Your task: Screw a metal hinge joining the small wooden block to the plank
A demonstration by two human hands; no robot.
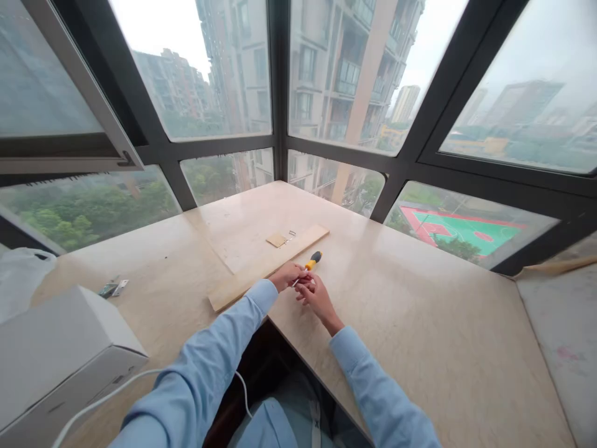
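Just above the table, near its front corner, my two hands meet around a screwdriver [314, 260] with a yellow and black handle. Its handle points away from me to the right, and the thin shaft slants back between my fingers. My left hand [286, 275] is closed on the shaft near the handle. Close against it, my right hand [319, 300] has its thumb and fingers pinched together; what they hold is too small to tell. Behind my left hand lies a long wooden board [261, 271]. Past the board are a small square wood piece [277, 239] and small metal parts [291, 234].
A white box [60, 361] stands at the left, with a white plastic bag [23, 277] behind it and small packaged parts [113, 287] beside it. A white cable [107, 393] runs under my left arm. Windows [336, 81] border the table's [443, 323] far sides.
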